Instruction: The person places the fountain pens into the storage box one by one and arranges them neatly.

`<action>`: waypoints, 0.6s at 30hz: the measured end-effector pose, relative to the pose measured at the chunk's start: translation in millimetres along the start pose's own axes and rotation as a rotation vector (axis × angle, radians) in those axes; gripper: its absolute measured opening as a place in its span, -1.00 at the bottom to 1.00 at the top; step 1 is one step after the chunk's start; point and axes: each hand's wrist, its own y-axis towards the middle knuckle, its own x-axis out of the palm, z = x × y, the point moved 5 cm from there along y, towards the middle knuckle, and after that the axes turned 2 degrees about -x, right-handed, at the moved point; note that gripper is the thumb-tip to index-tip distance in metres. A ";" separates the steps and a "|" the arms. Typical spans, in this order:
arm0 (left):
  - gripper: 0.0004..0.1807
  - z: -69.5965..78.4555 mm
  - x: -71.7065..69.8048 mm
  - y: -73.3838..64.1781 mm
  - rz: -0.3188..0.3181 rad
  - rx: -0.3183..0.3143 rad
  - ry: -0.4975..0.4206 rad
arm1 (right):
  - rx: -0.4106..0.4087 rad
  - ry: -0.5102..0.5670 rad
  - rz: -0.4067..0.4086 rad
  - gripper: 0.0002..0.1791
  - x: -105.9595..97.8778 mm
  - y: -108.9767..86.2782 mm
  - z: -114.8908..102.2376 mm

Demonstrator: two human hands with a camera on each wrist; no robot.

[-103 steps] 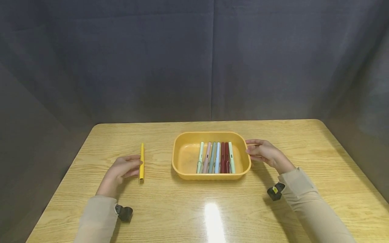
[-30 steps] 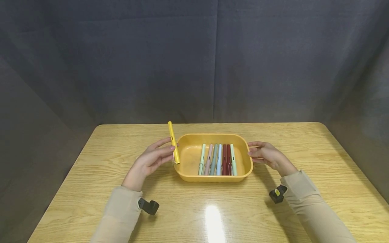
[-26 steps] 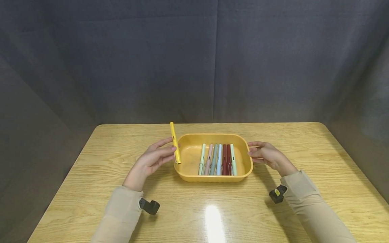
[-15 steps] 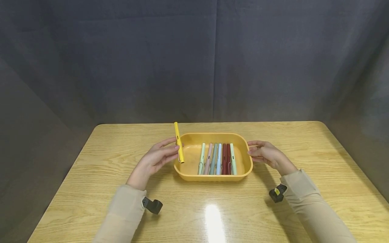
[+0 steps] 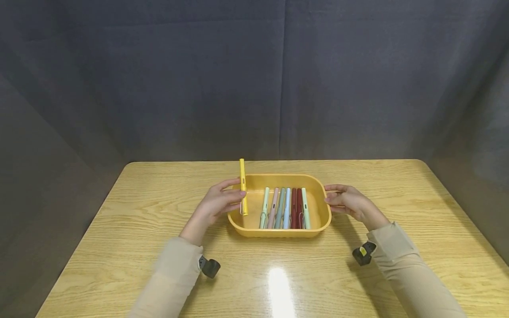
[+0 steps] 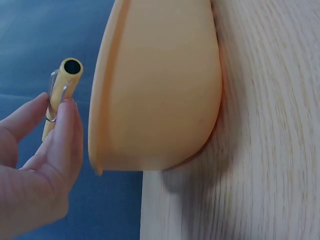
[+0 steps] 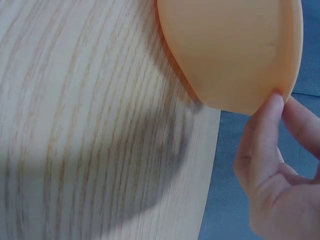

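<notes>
My left hand [image 5: 220, 201] pinches a yellow pen [image 5: 243, 187] with a wire clip between thumb and fingers. It holds the pen nearly upright in the head view, over the left end of a yellow plastic tray [image 5: 278, 233]. In the left wrist view the pen [image 6: 64, 85] is above the tray's rim, its dark open-looking end facing the camera. At the tray's right end, my right hand [image 5: 351, 205] grips the rim between thumb and fingers. Inside the tray several pens lie side by side: pale green, pink [image 5: 273, 207], grey-green, light blue [image 5: 287, 207], dark red and mint [image 5: 305, 208].
The tray stands on a light wooden table [image 5: 254, 265], with bare floor of the tray left of the pens. A dark grey curtain [image 5: 199, 88] hangs behind and at the sides. Small black cameras [image 5: 209, 267] sit on both wrists.
My left hand has lifted the yellow pen off the table's left side and carried it right, over the tray's left end. The right hand keeps hold of the rim.
</notes>
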 end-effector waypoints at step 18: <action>-0.46 -3.9 24.9 9.2 0.025 0.021 0.111 | -0.004 -0.009 -0.003 -0.33 0.9 0.4 -0.1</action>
